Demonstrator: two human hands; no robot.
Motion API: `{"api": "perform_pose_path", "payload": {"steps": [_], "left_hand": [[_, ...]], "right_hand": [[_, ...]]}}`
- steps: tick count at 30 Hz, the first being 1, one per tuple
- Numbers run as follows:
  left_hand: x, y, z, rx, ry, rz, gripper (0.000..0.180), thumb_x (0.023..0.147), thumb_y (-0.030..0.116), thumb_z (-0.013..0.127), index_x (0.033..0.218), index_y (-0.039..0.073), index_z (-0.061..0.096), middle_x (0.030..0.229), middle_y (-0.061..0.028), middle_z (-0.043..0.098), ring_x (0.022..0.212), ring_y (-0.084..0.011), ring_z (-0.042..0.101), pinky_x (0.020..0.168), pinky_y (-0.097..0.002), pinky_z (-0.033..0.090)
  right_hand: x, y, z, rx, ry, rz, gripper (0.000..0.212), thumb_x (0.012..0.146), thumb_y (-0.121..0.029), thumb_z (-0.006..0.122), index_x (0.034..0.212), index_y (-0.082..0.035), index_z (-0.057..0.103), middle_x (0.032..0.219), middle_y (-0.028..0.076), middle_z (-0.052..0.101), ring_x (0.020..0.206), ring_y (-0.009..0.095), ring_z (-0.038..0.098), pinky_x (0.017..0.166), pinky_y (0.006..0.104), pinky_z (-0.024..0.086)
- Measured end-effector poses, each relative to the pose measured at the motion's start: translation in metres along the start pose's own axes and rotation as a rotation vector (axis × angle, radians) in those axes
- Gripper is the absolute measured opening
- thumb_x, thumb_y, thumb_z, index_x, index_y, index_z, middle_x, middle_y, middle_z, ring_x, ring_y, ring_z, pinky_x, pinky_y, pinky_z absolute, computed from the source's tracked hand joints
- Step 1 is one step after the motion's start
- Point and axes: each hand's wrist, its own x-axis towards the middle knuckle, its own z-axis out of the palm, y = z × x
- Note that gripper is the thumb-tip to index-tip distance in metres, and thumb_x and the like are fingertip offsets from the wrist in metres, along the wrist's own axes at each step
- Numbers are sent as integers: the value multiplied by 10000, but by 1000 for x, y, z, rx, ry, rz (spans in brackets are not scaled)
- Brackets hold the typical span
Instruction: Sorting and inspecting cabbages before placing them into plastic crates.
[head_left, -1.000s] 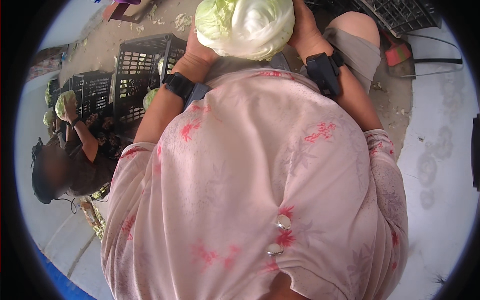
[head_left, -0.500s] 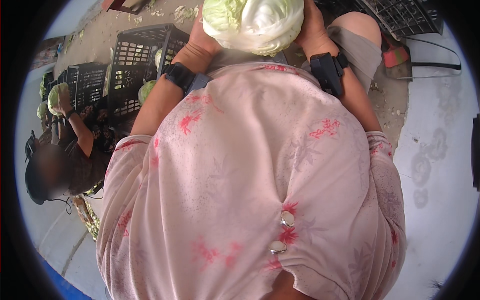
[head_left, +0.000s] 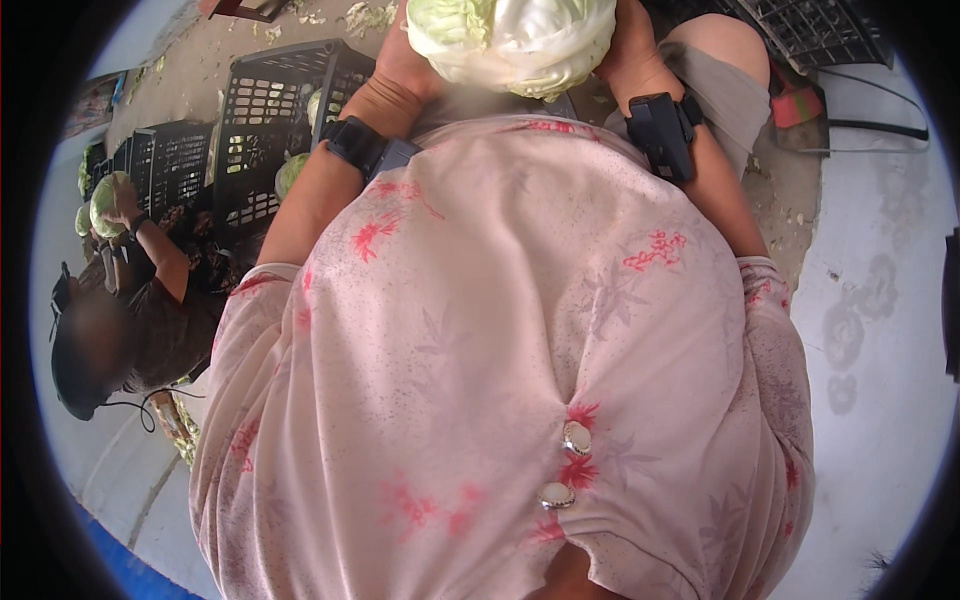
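L hand & R hand both clamped on opp. sides of cabbage, now R of the tall blk crate & a touch farther from it in view vs 1 s ago, so handling's ongoing, i.e. not set down.

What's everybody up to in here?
A person in a pink flowered shirt holds a pale green cabbage between the left hand and the right hand, out in front of the body. A black crate is to the left. Farther left, a co-worker holds another cabbage.
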Motion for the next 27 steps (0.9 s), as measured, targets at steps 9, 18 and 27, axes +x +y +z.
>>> {"api": "perform_pose_path", "payload": {"steps": [9, 18, 27], "left_hand": [[3, -5, 10, -67, 58, -34, 433, 1035, 276, 336, 1370, 42, 476, 1366, -115, 552, 1250, -259, 510, 1093, -425, 394], [3, -12, 10, -95, 2, -52, 433, 1041, 290, 324, 1352, 46, 499, 1351, -101, 568, 1234, -242, 520, 1090, -388, 394], [2, -13, 4, 123, 117, 22, 424, 1039, 274, 332, 1358, 47, 494, 1353, -103, 565, 1221, -240, 527, 1076, -380, 405]], "right_hand": [[-6, 26, -1, -633, 60, -117, 266, 979, -45, 443, 1189, 9, 598, 1168, 137, 652, 1067, 183, 619, 903, 312, 479], [-12, 18, -7, -608, 30, -103, 238, 975, -48, 455, 1141, 4, 618, 1137, 110, 663, 1043, 173, 622, 896, 306, 479], [-10, 28, 0, -1267, 31, -198, 289, 1006, -129, 404, 1206, -29, 587, 1208, 100, 617, 1137, 184, 560, 967, 292, 445]]}}
